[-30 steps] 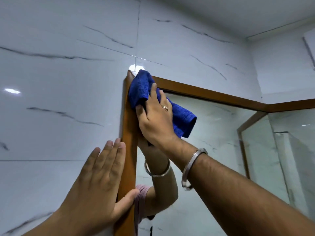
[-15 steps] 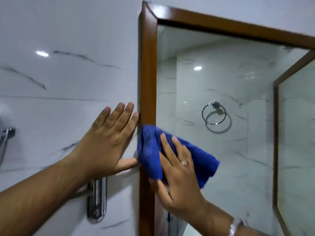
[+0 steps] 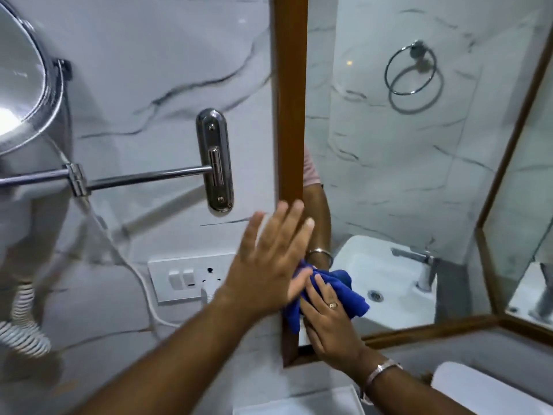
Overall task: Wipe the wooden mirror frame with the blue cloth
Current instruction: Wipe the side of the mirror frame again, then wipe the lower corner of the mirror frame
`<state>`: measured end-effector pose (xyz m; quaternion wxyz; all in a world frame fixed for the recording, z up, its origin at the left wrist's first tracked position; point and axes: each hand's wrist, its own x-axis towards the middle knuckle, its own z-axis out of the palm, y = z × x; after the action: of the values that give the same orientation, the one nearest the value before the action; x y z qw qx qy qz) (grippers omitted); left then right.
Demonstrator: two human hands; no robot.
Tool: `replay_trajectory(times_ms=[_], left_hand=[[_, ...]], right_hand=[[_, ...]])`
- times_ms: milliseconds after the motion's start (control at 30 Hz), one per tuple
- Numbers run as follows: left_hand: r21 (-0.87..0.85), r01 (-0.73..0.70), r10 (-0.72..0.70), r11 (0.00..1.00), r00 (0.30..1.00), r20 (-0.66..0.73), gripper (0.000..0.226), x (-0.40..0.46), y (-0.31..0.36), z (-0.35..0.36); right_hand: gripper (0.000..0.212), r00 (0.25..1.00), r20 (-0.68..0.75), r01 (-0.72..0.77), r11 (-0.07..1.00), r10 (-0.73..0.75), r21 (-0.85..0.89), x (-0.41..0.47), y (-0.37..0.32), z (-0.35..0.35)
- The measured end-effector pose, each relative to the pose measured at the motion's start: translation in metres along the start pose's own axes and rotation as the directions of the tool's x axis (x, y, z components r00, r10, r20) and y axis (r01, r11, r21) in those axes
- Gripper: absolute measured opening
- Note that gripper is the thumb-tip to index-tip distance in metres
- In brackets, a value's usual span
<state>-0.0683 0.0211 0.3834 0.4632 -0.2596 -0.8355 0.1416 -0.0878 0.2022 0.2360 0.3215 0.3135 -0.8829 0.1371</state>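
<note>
The right hand (image 3: 329, 319) presses the crumpled blue cloth (image 3: 344, 292) on the brown wooden mirror frame (image 3: 291, 100) near its lower left corner; the left hand (image 3: 269, 265) is flat, fingers spread, holding nothing. Keep firm pressure down to that corner.

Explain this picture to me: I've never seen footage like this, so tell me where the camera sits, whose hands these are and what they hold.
The camera is worn on a person's head, looking down at their own bare hands; no machine is involved. The right hand presses a blue cloth against the lower part of the wooden mirror frame, near its bottom corner. The left hand is open and flat, fingers spread, over the frame and the marble wall, holding nothing. On the wall sit a chrome bracket and a switch plate. The basin and towel ring in the glass are reflections.
</note>
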Motion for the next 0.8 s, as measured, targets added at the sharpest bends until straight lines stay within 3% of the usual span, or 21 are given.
replay_trajectory(times_ms=[100, 200, 233, 333, 433, 533, 600, 633, 700, 800], left_hand=[[0.005, -0.07, 0.069, 0.998, 0.992, 0.103, 0.07, -0.042, 0.021, 0.031], [0.0, -0.031, 0.03, 1.0, 0.996, 0.086, 0.029, -0.051, 0.021, 0.047], [0.012, -0.032, 0.032, 0.999, 0.999, 0.037, 0.02, -0.051, 0.02, 0.051], [-0.003, -0.031, 0.03, 1.0, 0.993, -0.112, 0.009, -0.056, 0.015, 0.057], [-0.096, -0.049, 0.031, 0.994, 0.984, -0.175, 0.008, -0.072, 0.013, 0.054], [-0.36, -0.027, 0.017, 0.933, 0.999, -0.032, 0.014, -0.097, 0.01, 0.052], [-0.625, 0.205, -0.081, 0.753, 0.972, 0.222, 0.016, -0.129, 0.018, 0.052], [-0.693, 0.39, -0.142, 0.606, 0.911, 0.388, 0.015, -0.148, 0.027, 0.053], [-0.695, 0.684, -0.219, 0.219, 0.729, 0.649, 0.013, -0.189, 0.055, 0.061], [-0.437, 0.853, -0.216, -0.286, 0.387, 0.896, 0.023, -0.236, 0.107, 0.078]], right_hand=[[0.062, 0.997, 0.01, -0.08, 0.997, 0.079, 0.014, -0.009, -0.012, 0.004], [0.079, 0.983, -0.091, -0.169, 0.982, 0.162, -0.079, -0.01, -0.013, 0.007], [0.087, 0.949, -0.147, -0.291, 0.954, 0.278, -0.073, -0.01, -0.013, 0.007], [0.1, 0.742, -0.287, -0.624, 0.781, 0.606, 0.038, -0.013, -0.013, 0.0], [0.055, 0.736, -0.323, -0.64, 0.767, 0.596, -0.043, -0.022, -0.006, -0.01], [0.028, 0.847, -0.24, -0.494, 0.869, 0.475, -0.024, -0.04, 0.0, -0.026], [0.021, 0.919, -0.03, -0.38, 0.905, 0.392, 0.192, -0.061, 0.004, -0.03], [0.02, 0.908, 0.101, -0.415, 0.84, 0.407, 0.35, -0.072, 0.004, -0.03], [0.028, 0.815, 0.335, -0.578, 0.61, 0.474, 0.543, -0.096, 0.005, -0.022], [0.024, 0.628, 0.568, -0.774, 0.351, 0.532, 0.527, -0.137, 0.008, 0.015]])
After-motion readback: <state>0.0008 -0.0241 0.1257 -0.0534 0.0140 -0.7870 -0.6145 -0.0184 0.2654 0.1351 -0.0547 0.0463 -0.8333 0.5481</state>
